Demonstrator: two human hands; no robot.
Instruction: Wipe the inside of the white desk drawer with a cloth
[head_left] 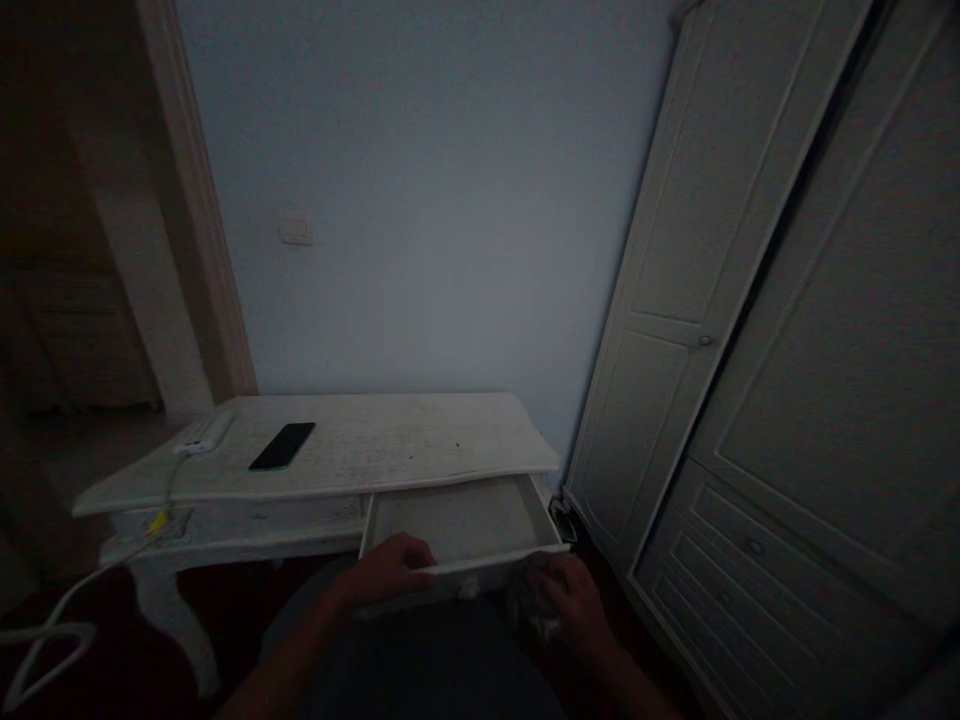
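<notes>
A white drawer is pulled out of the right half of a white table, and its inside shows bare boards. My left hand grips the top edge of the drawer's front near its left corner. At the right end of that front, my right hand is closed around a crumpled greyish cloth, which touches or lies close against the outside of the drawer. A small round knob sits on the drawer front between my hands. Dim light hides detail in the cloth and fingers.
A black phone and a white power strip with a cable lie on the table's left side. A tall wardrobe stands close on the right. Behind the table is a pale blue wall with a light switch.
</notes>
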